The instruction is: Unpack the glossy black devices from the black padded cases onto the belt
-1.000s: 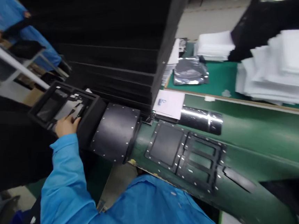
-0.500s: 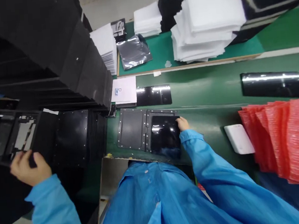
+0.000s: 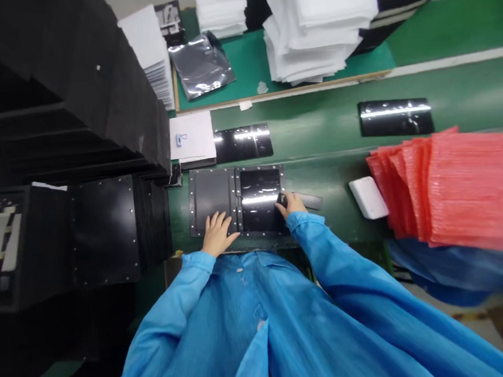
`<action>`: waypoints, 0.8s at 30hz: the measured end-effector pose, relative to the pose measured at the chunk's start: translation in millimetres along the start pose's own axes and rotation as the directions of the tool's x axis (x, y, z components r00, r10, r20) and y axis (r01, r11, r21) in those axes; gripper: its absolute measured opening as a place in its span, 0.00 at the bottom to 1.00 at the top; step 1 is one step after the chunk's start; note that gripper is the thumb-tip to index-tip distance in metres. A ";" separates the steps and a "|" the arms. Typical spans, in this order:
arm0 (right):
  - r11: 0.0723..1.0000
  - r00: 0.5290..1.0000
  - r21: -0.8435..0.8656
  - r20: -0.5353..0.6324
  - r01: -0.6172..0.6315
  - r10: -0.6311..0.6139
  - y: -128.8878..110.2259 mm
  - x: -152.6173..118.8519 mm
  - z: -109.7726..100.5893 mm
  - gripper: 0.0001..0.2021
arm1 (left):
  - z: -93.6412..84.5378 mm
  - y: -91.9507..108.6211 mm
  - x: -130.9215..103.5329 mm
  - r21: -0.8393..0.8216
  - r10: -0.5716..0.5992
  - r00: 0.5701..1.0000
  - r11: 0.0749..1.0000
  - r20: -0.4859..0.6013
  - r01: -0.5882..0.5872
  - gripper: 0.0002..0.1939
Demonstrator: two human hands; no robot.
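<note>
Green bench (image 3: pixel 329 176) spans the scene; both your arms, blue sleeves (image 3: pixel 176 289), reach forward over its near edge, elbows out. Far left, one tall black stack (image 3: pixel 95 108). Right, one pile of red bubble bags (image 3: pixel 466 184), sheets too overlapped to count; another person's sleeve (image 3: pixel 460 264) is beside it. Far side, three white stacks (image 3: pixel 332 5). One two-leaf black fixture (image 3: pixel 207 189) lies unfolded right before you, left leaf bare, right leaf with a glossy black panel (image 3: pixel 257 182) on it. Three such dark panels in all: that one, plus two on the bench beyond, one far middle (image 3: pixel 243 142) and one far right (image 3: pixel 395 117). Your left hand (image 3: pixel 216 235) is palm down, fingers spread, nothing gripped, over the near part of the left leaf; panel just right of it. Your right hand (image 3: pixel 292 204) is curled at the panel's right edge, panel just left; a dark bit shows at the fingertips, can't tell if gripped. One white box (image 3: pixel 369 197) to the right. Smallest, one flat grey piece (image 3: pixel 309 200) just right of that hand.
</note>
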State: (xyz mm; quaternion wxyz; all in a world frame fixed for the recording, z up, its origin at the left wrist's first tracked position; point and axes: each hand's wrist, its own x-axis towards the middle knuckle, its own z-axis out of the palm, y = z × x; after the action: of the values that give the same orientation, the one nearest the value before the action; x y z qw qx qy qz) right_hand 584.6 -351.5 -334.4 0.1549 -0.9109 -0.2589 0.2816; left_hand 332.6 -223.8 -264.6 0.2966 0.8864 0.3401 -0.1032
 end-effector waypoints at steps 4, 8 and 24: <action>0.947 0.940 -0.039 0.109 -0.320 0.322 27.3 -53.1 18.1 0.17 | 33.9 5.9 38.2 0.069 -0.058 0.991 0.996 0.121 0.050 0.41; 0.936 0.911 -0.127 0.217 -0.329 0.350 36.1 -63.5 13.8 0.18 | 57.3 13.8 41.5 0.099 -0.147 0.981 0.986 0.128 0.135 0.43; 0.979 0.852 -0.171 0.523 0.113 -0.007 -29.1 136.4 -81.5 0.28 | -21.3 35.8 202.2 0.162 -0.307 0.952 0.940 0.011 0.302 0.27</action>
State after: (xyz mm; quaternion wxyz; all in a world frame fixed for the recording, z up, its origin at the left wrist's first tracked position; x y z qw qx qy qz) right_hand 718.3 -262.6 -316.3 -0.0022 -0.8029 -0.3460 0.4853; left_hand 507.0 -122.9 -309.0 0.2118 0.8419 0.4584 -0.1905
